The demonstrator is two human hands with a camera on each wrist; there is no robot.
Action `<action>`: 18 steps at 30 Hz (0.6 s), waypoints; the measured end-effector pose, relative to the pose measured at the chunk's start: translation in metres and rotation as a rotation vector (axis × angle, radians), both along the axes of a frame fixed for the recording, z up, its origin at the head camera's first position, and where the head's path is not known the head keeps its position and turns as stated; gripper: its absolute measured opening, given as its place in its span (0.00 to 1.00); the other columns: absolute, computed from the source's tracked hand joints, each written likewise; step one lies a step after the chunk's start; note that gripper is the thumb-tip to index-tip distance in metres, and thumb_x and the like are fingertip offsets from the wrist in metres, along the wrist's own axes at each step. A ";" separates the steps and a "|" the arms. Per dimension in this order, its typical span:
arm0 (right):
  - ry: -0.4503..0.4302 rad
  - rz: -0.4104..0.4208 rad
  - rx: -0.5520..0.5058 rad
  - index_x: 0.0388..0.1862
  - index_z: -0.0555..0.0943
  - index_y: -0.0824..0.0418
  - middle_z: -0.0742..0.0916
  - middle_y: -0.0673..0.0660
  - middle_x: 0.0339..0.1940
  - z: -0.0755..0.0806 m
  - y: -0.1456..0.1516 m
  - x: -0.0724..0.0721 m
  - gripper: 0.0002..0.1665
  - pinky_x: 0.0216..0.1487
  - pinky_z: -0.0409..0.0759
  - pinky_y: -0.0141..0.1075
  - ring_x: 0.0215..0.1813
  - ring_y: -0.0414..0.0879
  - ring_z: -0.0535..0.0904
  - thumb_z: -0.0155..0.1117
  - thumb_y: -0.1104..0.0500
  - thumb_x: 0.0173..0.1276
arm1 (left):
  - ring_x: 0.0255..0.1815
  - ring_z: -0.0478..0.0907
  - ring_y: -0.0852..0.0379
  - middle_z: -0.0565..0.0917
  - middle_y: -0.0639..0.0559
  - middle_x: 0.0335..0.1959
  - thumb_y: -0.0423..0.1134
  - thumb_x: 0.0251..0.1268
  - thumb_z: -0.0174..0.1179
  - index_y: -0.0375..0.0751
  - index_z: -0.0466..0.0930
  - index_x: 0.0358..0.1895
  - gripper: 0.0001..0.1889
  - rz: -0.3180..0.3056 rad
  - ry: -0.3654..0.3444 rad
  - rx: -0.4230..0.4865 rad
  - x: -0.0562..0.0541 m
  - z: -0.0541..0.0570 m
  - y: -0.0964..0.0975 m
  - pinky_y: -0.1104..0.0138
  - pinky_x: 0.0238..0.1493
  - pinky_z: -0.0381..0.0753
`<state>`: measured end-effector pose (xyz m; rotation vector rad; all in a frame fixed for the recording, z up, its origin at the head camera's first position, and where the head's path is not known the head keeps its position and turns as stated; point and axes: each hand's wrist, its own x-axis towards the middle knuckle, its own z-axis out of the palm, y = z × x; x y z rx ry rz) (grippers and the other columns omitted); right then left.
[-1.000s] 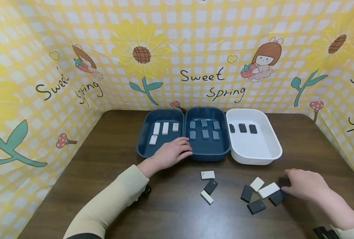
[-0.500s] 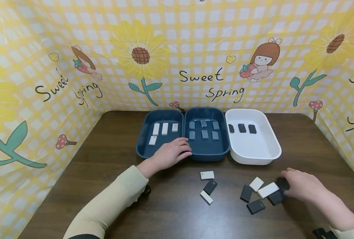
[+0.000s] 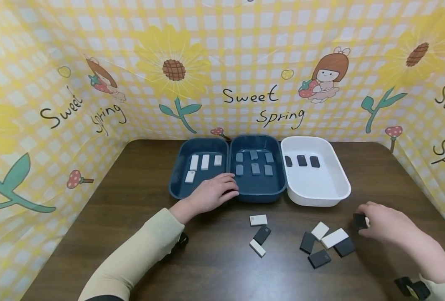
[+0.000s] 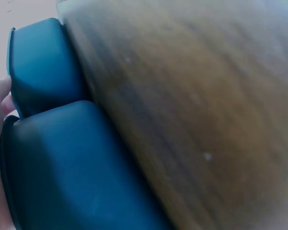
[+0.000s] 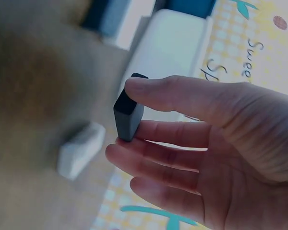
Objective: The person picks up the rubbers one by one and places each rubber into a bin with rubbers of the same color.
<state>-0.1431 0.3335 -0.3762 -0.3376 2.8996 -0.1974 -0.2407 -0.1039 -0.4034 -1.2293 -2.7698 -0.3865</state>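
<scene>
Right hand (image 3: 387, 223): pinches a black block (image 5: 128, 111) between thumb and fingers, over the worktop (image 3: 222, 267) toward its right edge.
Left hand (image 3: 214, 192): fingers relaxed, at the near rims of adjoining blue trays (image 3: 261, 187).
Backdrop (image 3: 245, 46): reads "Sweet Spring".
White block (image 3: 258, 220): mark too small to read.

The place is screened off like a booth, whether home or lab unclear: yellow gingham sheeting (image 3: 241, 62) printed with "Sweet Spring" hangs left, far and right of a brown wood-grain table (image 3: 214, 267).
</scene>
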 end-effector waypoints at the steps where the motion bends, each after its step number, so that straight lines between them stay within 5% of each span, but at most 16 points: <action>1: 0.004 -0.002 0.001 0.39 0.80 0.69 0.79 0.54 0.30 0.004 0.002 -0.001 0.23 0.29 0.75 0.48 0.30 0.47 0.75 0.78 0.58 0.49 | 0.66 0.67 0.56 0.82 0.57 0.51 0.51 0.72 0.55 0.51 0.85 0.47 0.13 0.002 -0.005 -0.007 0.000 0.001 0.000 0.61 0.61 0.71; 9: 0.056 0.001 0.031 0.36 0.79 0.69 0.79 0.54 0.28 0.038 0.012 -0.015 0.21 0.27 0.72 0.44 0.28 0.47 0.74 0.77 0.57 0.49 | 0.51 0.75 0.57 0.82 0.55 0.48 0.53 0.72 0.54 0.49 0.85 0.47 0.15 0.013 0.048 -0.060 -0.002 0.016 0.011 0.61 0.60 0.71; 18: 0.127 0.054 0.018 0.46 0.79 0.74 0.80 0.58 0.32 0.062 -0.012 -0.041 0.27 0.28 0.73 0.43 0.29 0.47 0.72 0.76 0.58 0.53 | 0.53 0.75 0.58 0.80 0.53 0.53 0.54 0.73 0.52 0.46 0.80 0.57 0.20 -0.039 0.001 -0.081 -0.002 0.031 0.049 0.63 0.57 0.74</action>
